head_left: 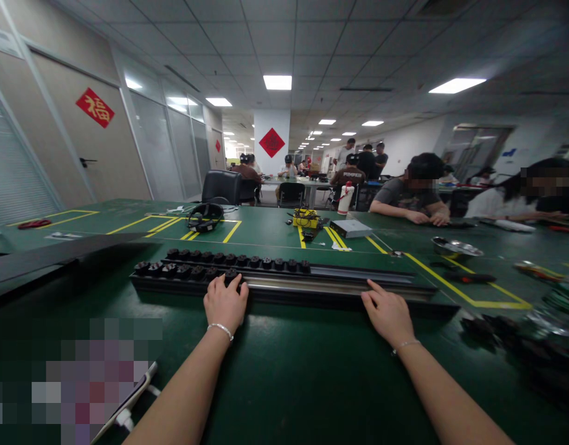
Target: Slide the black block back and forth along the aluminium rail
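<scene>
Two long black track rails lie side by side across the green table. In the near rail (307,287), a row of black round socket modules (183,272) fills the left part, and its right part shows a bare metallic channel. My left hand (225,303) is closed at the rightmost socket module (231,274) of that row, its fingertips against it; the thumb's contact is hard to see. Farther right, my right hand (387,312) grips the near rail's front edge with thumb and forefinger. The far rail (359,272) holds a similar row of modules (242,259).
A pile of black pieces (521,340) and a clear plastic bottle (558,303) sit at right, near a metal bowl (456,247). A phone (127,398) lies front left. Headgear (205,216), a yellow box (305,217) and a grey box (350,228) stand behind. People sit across the table.
</scene>
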The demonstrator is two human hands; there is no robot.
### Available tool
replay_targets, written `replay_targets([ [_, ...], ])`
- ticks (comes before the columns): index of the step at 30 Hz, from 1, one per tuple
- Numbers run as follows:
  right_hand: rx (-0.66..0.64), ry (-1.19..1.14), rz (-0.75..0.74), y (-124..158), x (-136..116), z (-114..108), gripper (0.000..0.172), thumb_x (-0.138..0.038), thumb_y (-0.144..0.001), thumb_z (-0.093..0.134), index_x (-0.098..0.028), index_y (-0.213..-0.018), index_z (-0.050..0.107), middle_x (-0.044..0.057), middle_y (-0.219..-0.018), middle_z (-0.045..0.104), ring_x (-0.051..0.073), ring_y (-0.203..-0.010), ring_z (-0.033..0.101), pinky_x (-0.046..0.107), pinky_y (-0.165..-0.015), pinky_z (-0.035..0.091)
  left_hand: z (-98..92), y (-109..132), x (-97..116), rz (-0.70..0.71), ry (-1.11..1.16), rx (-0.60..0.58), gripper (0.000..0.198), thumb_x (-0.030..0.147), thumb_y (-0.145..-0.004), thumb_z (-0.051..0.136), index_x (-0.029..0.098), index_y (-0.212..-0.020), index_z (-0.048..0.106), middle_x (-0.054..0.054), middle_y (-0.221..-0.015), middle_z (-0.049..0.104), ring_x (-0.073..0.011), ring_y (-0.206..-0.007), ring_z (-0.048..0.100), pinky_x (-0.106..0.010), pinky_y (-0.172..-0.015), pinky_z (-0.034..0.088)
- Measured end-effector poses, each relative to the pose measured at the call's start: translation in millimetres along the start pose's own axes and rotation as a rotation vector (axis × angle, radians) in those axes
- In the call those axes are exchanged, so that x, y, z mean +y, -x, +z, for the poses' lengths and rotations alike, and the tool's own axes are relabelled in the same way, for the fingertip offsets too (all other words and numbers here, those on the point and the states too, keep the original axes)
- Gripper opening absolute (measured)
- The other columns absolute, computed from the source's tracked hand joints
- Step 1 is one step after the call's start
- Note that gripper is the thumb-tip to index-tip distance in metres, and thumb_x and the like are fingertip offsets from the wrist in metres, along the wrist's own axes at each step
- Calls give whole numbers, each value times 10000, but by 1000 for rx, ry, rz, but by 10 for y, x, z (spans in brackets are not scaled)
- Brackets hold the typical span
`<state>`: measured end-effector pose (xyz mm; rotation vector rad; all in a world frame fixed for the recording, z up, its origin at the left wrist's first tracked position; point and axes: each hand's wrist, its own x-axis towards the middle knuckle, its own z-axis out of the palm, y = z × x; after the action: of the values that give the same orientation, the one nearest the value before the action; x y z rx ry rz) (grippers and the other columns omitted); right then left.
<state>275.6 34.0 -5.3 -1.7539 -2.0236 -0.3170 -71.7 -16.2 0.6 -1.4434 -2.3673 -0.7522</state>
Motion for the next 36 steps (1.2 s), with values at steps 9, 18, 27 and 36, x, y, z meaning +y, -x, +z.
replay_targets([
  [9,5,-21,3,5,6,-3,430,-428,-845,280,-232,-770,655,14,-1249,517,206,-916,564,397,-828,361,23,-7,-5,1,14,21,369,416,-798,402,304,-1083,607,-96,-1196,509,-269,-1134,386,-421,-899,350],
  [18,-8,-21,7,9,-6,-17,447,-440,-844,272,-232,-752,656,17,-1246,520,211,-925,563,402,-831,359,38,-6,-15,7,23,35,356,415,-794,414,299,-1059,622,-98,-1174,513,-267,-1121,395,-416,-890,362],
  [27,6,0,-3,8,-3,3,404,-411,-840,294,-231,-745,644,9,-1247,520,208,-913,562,385,-818,363,42,-9,-10,4,30,31,359,419,-795,421,280,-1058,622,-99,-1173,520,-261,-1128,396,-405,-894,368],
  [36,-6,-18,-1,2,7,10,436,-433,-841,279,-230,-747,653,18,-1253,513,211,-905,564,398,-812,363,12,-7,0,19,35,32,336,386,-800,420,293,-1044,630,-97,-1161,530,-260,-1117,408,-403,-891,371],
])
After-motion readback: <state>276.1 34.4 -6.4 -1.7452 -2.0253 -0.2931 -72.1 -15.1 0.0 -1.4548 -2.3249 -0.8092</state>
